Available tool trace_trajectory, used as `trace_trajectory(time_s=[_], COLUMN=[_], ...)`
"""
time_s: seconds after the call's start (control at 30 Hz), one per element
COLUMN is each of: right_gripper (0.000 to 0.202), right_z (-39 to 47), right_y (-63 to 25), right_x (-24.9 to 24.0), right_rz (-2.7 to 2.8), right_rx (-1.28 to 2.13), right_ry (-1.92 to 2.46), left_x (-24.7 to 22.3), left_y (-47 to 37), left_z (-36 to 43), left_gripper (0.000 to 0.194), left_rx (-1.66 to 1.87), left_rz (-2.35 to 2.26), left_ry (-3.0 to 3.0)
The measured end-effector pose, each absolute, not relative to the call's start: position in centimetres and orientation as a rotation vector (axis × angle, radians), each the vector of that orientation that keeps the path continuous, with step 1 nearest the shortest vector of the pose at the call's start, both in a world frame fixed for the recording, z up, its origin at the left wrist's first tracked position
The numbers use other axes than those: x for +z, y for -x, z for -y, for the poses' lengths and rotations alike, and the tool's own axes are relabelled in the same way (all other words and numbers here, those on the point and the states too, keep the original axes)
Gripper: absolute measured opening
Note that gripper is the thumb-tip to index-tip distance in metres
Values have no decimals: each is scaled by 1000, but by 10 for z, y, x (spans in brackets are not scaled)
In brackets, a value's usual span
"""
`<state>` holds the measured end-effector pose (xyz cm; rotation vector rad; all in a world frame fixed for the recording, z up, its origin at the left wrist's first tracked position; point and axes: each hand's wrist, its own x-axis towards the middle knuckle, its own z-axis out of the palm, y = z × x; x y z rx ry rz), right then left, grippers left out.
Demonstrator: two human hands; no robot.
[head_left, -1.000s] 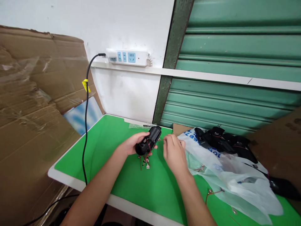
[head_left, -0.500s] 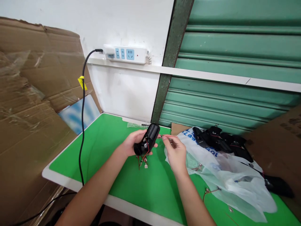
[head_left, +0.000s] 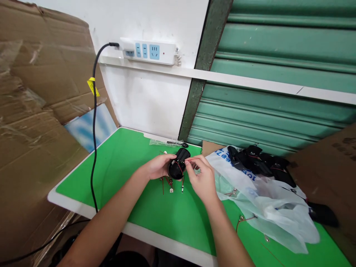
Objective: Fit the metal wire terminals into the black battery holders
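My left hand (head_left: 158, 167) is closed around the side of a glossy black plastic housing (head_left: 177, 170), held above the green table mat. The housing has a rounded near end and a slotted compartment at its far end; a thin red wire loops across it. At its right side, my right hand (head_left: 200, 173) pinches a thin red wire (head_left: 191, 159) between thumb and forefinger, close to the housing. Small metal contact pieces (head_left: 171, 190) with reddish wires lie on the mat just below and behind the housing.
A crumpled white plastic bag (head_left: 267, 200) lies on the right, with several black housings (head_left: 256, 161) on it. Loose wired contacts (head_left: 241, 218) lie near its edge. A black cable (head_left: 95, 141) hangs at the left from a power strip (head_left: 155, 52). Cardboard (head_left: 36, 111) stands at the left.
My right hand has brought the red wire to the housing, where it had been apart. The housing now tilts with its rounded end more toward me. The camera view has shifted slightly.
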<state>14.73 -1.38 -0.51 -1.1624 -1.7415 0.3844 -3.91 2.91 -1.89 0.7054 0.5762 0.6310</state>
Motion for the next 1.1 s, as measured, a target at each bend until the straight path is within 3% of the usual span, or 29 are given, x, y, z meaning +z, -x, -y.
trace_trajectory(time_s=[0.6, 0.93, 1.0, 1.1], right_gripper=[18, 13, 21, 50], right_z=[13, 16, 16, 14], right_y=[-145, -141, -142, -145], right_x=[-11, -11, -10, -10], right_rz=[1861, 1820, 1710, 1560], right_rx=[319, 404, 474, 672], right_ry=[1168, 1053, 1080, 1125], left_x=[-14, -7, -6, -7], left_y=[33, 21, 23, 28], left_z=[-25, -15, -15, -15], left_gripper=[11, 44, 47, 52], left_rx=[714, 906, 899, 847], left_rz=[-782, -866, -851, -794], left_ry=[-672, -1008, -1113, -1252])
